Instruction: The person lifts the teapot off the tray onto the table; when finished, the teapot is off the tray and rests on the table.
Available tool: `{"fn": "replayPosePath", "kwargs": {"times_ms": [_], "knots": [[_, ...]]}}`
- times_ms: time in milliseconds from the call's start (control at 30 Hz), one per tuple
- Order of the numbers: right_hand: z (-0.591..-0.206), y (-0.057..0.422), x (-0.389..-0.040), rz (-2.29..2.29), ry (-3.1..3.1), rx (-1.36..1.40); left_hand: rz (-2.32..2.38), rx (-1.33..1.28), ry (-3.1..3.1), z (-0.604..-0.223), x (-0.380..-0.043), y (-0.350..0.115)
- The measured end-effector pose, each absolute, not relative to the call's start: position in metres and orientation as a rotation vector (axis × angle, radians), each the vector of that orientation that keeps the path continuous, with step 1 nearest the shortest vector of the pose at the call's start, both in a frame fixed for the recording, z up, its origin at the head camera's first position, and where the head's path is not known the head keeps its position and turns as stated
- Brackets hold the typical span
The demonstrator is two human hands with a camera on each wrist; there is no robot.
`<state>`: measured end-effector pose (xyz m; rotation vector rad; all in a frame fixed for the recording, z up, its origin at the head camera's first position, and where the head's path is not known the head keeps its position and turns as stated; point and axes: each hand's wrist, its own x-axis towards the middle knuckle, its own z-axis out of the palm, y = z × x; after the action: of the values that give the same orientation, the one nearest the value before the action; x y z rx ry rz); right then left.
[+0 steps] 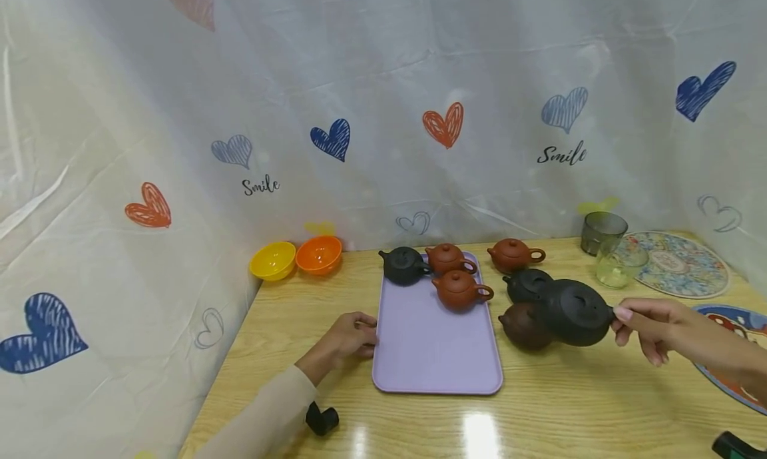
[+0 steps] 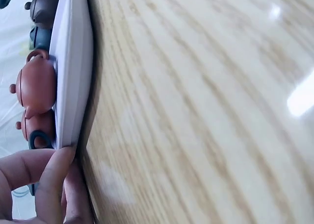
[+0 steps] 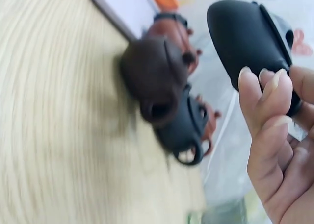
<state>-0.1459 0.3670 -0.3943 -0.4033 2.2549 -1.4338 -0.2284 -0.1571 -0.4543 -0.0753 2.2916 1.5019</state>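
Observation:
My right hand [image 1: 665,326] pinches one end of a black teapot [image 1: 575,311], holding it up to the right of the tray. In the head view this teapot overlaps a dark brown teapot [image 1: 522,327] and another black teapot [image 1: 526,284] standing on the table. Behind these is a reddish-brown teapot [image 1: 512,255]. At the left edge of the lilac tray [image 1: 437,352], my left hand [image 1: 350,336] grips the rim between thumb and fingers. The tray's far end bears a black teapot [image 1: 403,266] and two reddish-brown teapots [image 1: 458,291].
A yellow bowl [image 1: 273,262] and an orange bowl [image 1: 319,256] stand at the back left. Toward the back right are a grey glass [image 1: 602,229], a yellowish glass [image 1: 620,262] and a round patterned mat [image 1: 689,266]. Another mat [image 1: 749,319] lies by my right forearm.

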Motion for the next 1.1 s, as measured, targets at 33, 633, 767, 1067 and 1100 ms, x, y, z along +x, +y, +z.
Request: {"fn": "replayPosePath", "kwargs": {"times_ms": [33, 633, 767, 1067, 1100], "knots": [[-0.395, 0.371, -0.146, -1.428, 2.254, -0.377, 1.506, -0.074, 2.28, -0.454, -0.228, -0.158], [-0.428, 0.43, -0.148, -1.466, 2.308, -0.371, 1.477, -0.05, 2.297, -0.455, -0.228, -0.158], [-0.432, 0.436, -0.154, -1.377, 2.358, -0.35, 1.482, -0.046, 2.303, -0.454, -0.227, -0.158], [-0.441, 0.443, -0.165, -1.209, 2.334, -0.274, 1.488, -0.038, 2.295, -0.454, -0.228, -0.157], [-0.442, 0.444, -0.167, -1.207, 2.327, -0.289, 1.487, -0.036, 2.295, -0.455, -0.228, -0.157]]}}
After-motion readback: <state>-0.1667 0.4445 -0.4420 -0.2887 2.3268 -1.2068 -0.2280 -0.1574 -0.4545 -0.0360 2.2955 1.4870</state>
